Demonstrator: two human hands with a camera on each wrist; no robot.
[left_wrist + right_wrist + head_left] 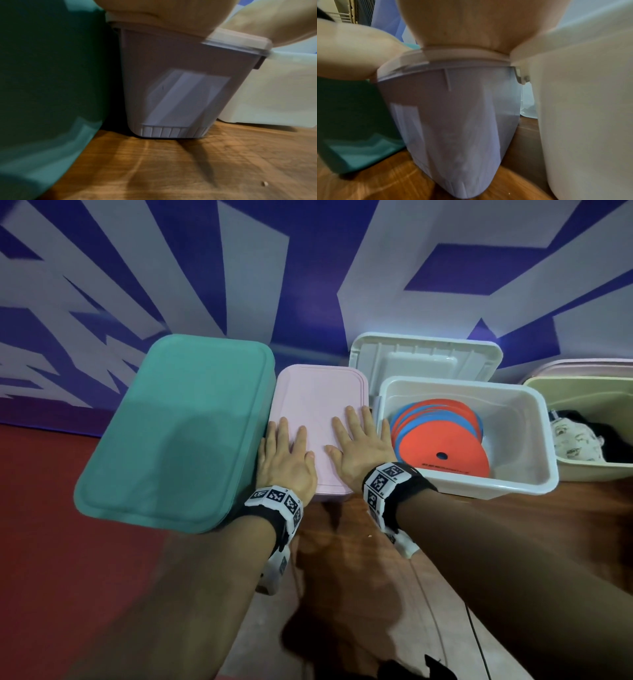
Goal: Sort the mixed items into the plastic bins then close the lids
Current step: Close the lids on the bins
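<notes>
Both my hands lie flat on the pink lid (318,395) of the small pink bin (180,94) in the head view's middle. My left hand (286,453) presses the lid's near left part with straight fingers. My right hand (359,446) presses its near right part, fingers spread. The wrist views show each palm (471,27) resting on the lid's front edge above the bin's wall (453,121). Left of it stands a teal bin (178,433) with its lid on. Right of it a white bin (534,474) stands uncovered, holding several red and blue discs (442,440).
The white bin's lid (424,357) leans upright behind it against the purple and white wall. At the far right a yellow-green bin (582,470) holds cloth items. The bins stand on a wooden surface (342,525); red floor lies to the left.
</notes>
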